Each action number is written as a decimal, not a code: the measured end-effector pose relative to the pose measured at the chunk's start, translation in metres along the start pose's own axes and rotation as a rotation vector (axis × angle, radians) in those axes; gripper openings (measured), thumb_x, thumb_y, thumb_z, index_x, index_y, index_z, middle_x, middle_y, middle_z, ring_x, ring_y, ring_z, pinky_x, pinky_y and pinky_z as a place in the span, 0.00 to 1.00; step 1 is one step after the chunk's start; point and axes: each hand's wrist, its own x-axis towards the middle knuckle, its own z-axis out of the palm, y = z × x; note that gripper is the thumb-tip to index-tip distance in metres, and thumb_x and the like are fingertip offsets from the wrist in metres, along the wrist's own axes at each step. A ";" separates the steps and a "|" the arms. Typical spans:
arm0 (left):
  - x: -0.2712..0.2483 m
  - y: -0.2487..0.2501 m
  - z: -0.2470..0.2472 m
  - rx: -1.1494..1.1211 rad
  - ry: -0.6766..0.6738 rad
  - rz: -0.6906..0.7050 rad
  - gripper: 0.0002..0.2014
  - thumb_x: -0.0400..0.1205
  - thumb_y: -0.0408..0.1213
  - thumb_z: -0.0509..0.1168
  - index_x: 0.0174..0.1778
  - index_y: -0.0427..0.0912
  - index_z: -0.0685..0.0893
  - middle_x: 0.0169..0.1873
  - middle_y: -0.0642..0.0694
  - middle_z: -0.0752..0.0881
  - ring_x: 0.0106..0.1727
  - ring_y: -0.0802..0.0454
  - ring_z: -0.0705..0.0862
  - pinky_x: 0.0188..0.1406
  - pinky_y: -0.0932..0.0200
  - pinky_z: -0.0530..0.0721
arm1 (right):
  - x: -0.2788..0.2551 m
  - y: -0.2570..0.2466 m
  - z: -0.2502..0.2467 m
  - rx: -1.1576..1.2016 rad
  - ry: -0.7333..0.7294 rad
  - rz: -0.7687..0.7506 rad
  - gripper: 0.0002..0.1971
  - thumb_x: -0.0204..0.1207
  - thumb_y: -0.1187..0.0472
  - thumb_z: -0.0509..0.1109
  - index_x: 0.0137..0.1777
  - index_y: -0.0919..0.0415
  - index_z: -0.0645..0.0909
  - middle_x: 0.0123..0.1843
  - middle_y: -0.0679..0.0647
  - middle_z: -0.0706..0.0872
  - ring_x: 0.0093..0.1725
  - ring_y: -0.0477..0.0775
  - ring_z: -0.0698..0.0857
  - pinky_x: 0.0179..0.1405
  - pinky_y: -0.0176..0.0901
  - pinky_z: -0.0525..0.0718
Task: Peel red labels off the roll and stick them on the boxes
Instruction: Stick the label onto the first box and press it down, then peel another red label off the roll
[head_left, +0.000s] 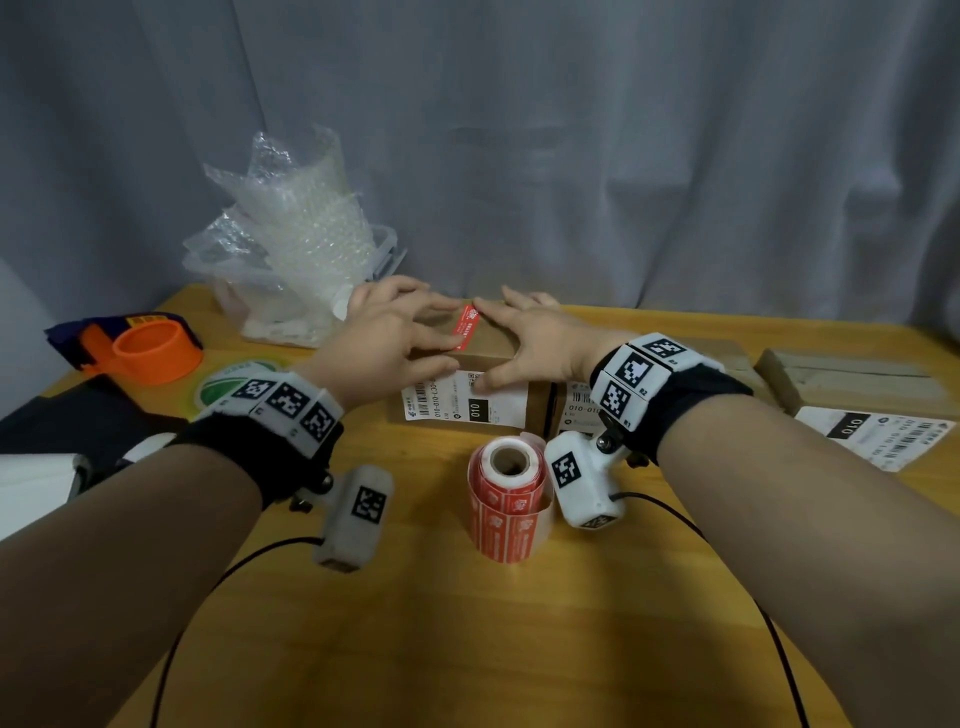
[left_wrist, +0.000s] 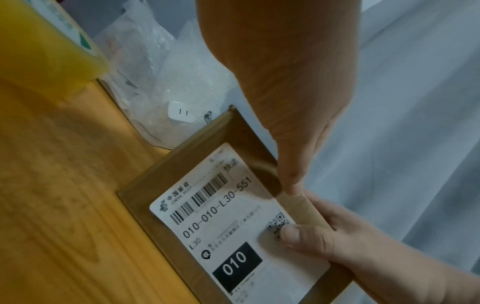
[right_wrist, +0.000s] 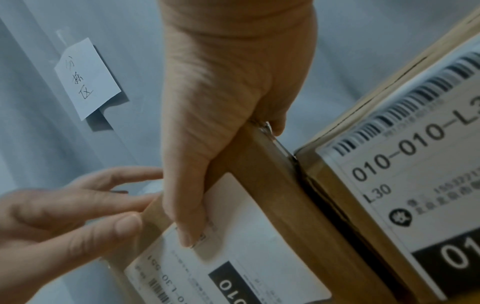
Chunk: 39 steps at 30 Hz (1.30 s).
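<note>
A brown cardboard box (head_left: 488, 349) with a white shipping label (head_left: 467, 405) on its front stands mid-table. One red label (head_left: 466, 326) lies along its top. My left hand (head_left: 395, 332) lies flat on the top with straight fingers, one fingertip on the label's near end and the thumb (right_wrist: 124, 224) at the front edge. My right hand (head_left: 530, 338) holds the box from the right, its thumb (left_wrist: 291, 234) pressed on the shipping label and its fingers over the top. The roll of red labels (head_left: 506, 499) stands on end in front of the box, untouched.
A second labelled box (head_left: 566, 410) touches the first on its right, and a third (head_left: 852, 384) lies farther right. Bubble wrap (head_left: 296, 234) in a clear bin stands behind left. An orange tape dispenser (head_left: 150, 348) and a tape roll (head_left: 234, 384) sit left. Cables (head_left: 208, 587) trail across the near table.
</note>
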 end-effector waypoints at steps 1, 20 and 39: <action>0.000 0.001 -0.003 0.003 0.010 0.017 0.17 0.75 0.55 0.67 0.59 0.58 0.86 0.72 0.59 0.75 0.75 0.48 0.64 0.74 0.46 0.53 | 0.000 -0.001 -0.001 -0.019 0.004 0.005 0.54 0.60 0.31 0.72 0.82 0.41 0.46 0.86 0.56 0.47 0.84 0.62 0.45 0.81 0.63 0.53; -0.026 0.100 -0.031 -0.299 -0.351 0.034 0.20 0.77 0.35 0.65 0.65 0.49 0.80 0.60 0.50 0.79 0.62 0.53 0.77 0.58 0.62 0.74 | -0.117 0.005 0.001 0.173 0.209 -0.166 0.12 0.69 0.74 0.64 0.46 0.62 0.85 0.62 0.58 0.81 0.62 0.56 0.80 0.63 0.46 0.77; -0.055 0.121 0.022 -0.237 -0.099 -0.023 0.16 0.78 0.46 0.66 0.62 0.58 0.79 0.60 0.53 0.79 0.66 0.50 0.70 0.68 0.48 0.64 | -0.162 0.020 0.078 0.390 0.336 -0.083 0.24 0.69 0.54 0.77 0.64 0.52 0.74 0.65 0.49 0.71 0.68 0.50 0.68 0.74 0.52 0.69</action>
